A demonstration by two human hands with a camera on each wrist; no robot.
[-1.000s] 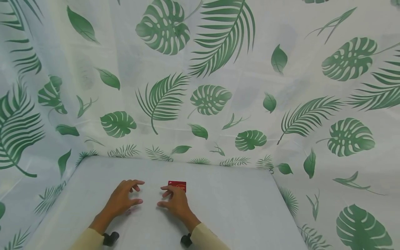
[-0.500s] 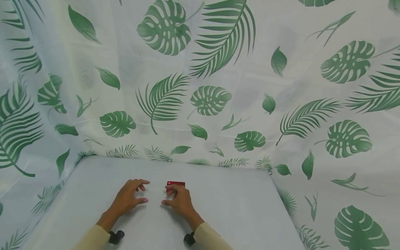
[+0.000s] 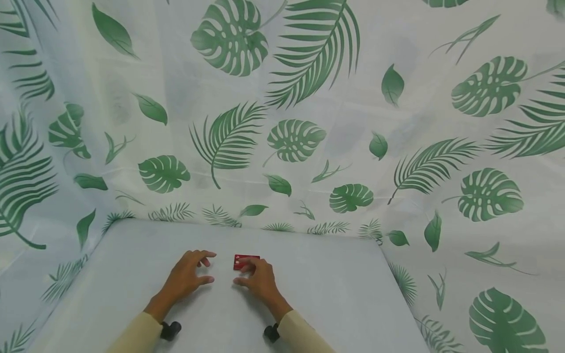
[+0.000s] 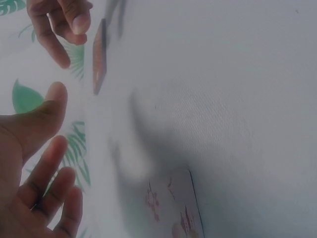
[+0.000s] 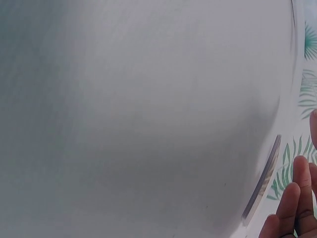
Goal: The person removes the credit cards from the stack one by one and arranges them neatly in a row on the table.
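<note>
Both bare hands hover over the white table in the head view, fingers loosely bent and apart from each other. My left hand [image 3: 187, 274] holds nothing. My right hand [image 3: 260, 278] is also free, its fingertips in front of a small red card [image 3: 240, 258] and hiding part of it; contact cannot be told. The left wrist view has a thin reddish flat piece [image 4: 99, 59] near the right hand [image 4: 58, 25]. Lower down lies a pale card [image 4: 173, 203] with red printing, cut off by the frame. In the right wrist view, a thin layered flat object [image 5: 262, 179] lies near the fingers [image 5: 288, 208].
A white tabletop [image 3: 331, 284] stretches around the hands. Behind and beside it hangs a white curtain [image 3: 309, 186] printed with green leaves. Dark wrist cameras [image 3: 170, 330] are strapped below both hands.
Both hands have shifted slightly rightward in the head view, the left one more. The red card stays on the table, moving slightly left in view as the camera turns.
</note>
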